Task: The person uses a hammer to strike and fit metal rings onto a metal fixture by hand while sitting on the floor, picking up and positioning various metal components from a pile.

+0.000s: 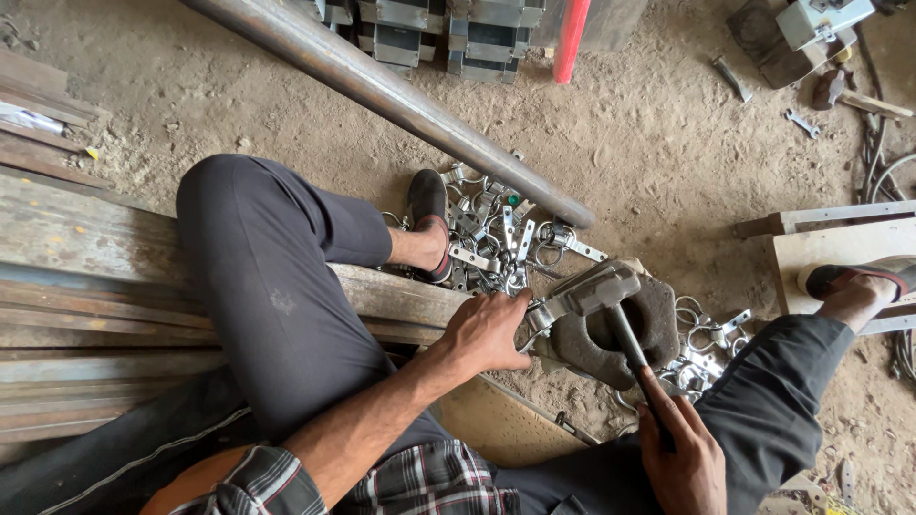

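Planks [86,238] fill the frame's left. At centre, left hand [489,334] pinches a metal clamp piece [540,315] against the ring-shaped block [611,334], fingers closed on it. Hammer [596,291] head rests over the piece; right hand [682,458], lower right, wraps its handle fully. Risk: an off-centre blow would likely strike the nearby fingertips or fling the piece into the clamp pile [496,234].

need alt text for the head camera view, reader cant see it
Seen from above, a seated person's right hand grips a steel-headed hammer whose head sits over a small shiny metal clamp, held by the left hand on a worn dark ring-shaped iron block. Piles of similar metal clamps and a long grey steel pipe lie on the sandy floor.
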